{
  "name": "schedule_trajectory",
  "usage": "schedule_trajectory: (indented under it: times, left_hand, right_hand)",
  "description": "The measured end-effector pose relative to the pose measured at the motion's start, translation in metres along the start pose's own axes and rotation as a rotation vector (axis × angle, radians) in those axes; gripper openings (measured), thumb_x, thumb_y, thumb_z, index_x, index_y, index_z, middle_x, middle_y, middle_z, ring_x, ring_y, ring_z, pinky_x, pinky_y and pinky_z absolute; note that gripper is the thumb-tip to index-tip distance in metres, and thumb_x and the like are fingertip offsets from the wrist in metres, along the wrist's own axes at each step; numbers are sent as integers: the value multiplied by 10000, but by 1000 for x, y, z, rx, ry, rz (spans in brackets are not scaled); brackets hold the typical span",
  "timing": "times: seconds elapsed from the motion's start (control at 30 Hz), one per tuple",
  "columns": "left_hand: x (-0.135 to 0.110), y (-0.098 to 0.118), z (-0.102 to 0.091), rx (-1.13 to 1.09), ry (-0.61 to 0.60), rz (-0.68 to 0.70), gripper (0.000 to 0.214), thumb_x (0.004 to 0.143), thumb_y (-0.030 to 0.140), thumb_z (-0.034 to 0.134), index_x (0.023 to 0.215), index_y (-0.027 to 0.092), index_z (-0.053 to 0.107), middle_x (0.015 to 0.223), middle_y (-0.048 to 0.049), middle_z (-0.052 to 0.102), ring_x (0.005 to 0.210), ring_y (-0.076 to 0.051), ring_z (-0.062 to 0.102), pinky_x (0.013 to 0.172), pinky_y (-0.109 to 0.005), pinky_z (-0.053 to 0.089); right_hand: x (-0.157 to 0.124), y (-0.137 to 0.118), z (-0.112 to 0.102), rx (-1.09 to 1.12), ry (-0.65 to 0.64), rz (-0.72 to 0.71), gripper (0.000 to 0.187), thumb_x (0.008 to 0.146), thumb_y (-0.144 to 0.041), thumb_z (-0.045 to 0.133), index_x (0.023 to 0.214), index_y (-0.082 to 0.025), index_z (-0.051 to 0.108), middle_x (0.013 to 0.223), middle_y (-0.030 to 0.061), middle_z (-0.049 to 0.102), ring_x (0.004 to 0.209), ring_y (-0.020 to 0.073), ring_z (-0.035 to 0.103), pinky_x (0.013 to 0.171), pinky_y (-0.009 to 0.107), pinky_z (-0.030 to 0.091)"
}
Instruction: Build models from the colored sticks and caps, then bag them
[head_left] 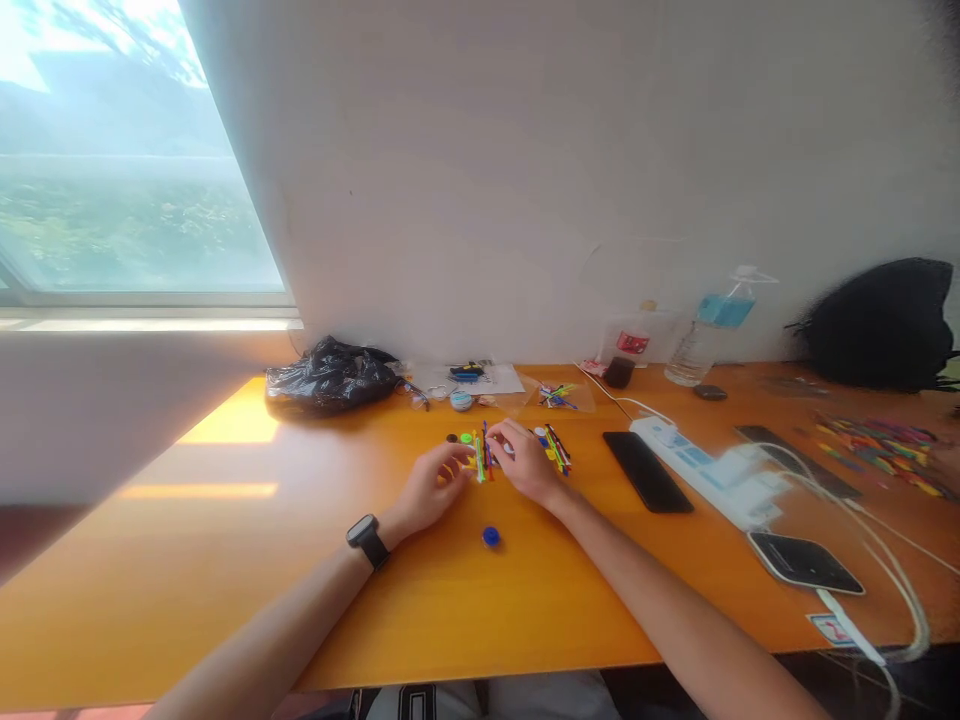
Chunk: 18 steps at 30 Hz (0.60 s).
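Observation:
A small row of thin coloured sticks [481, 460], green, white, blue and red, lies on the table between my two hands. My left hand [433, 487], a black watch [367, 541] on its wrist, is at the row's left side with thumb and forefinger apart. From the right, my right hand [526, 465] reaches over the row, its fingers curled together by a blue stick; what they pinch is too small to make out. More sticks [557, 449] lie just right of that hand, with yellow and blue round pieces partly hidden behind it. A blue round cap [491, 537] sits nearer to me.
A black plastic bag [330, 375] lies at the back left. Behind my hands is a clear bag of sticks [559, 396]. To the right are a black phone [646, 471], a white power strip [701, 470] with cables, another phone [806, 562] and a water bottle [686, 352].

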<state>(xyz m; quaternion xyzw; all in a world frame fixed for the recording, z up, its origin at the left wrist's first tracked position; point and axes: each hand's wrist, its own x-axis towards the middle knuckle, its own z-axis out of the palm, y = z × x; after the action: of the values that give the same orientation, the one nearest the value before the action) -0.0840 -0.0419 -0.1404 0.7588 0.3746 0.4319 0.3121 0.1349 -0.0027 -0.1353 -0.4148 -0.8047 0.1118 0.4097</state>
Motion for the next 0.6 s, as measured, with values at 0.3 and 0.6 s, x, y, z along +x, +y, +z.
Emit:
schedule_trajectory:
  times: [0.3, 0.6]
  left_hand:
    - [2, 0, -2, 63, 53, 118, 289, 999, 364, 619, 1238, 222, 701, 1229, -115, 709, 1107, -235, 642, 1004, -388, 496]
    - [1, 0, -5, 29, -79, -5, 340, 1003, 433, 574, 1120, 143, 710, 842, -43, 699, 713, -136, 564, 676, -237, 444]
  right_hand:
    - [-5, -18, -5, 475, -238, 146, 305, 973, -497, 633, 934, -196, 667, 841, 25, 638, 751, 175, 575, 687, 286, 459]
    - [-7, -15, -2, 561, -381, 209, 302, 906, -479, 706, 891, -178, 676, 856, 23, 642, 792, 180, 597, 752, 302, 471]
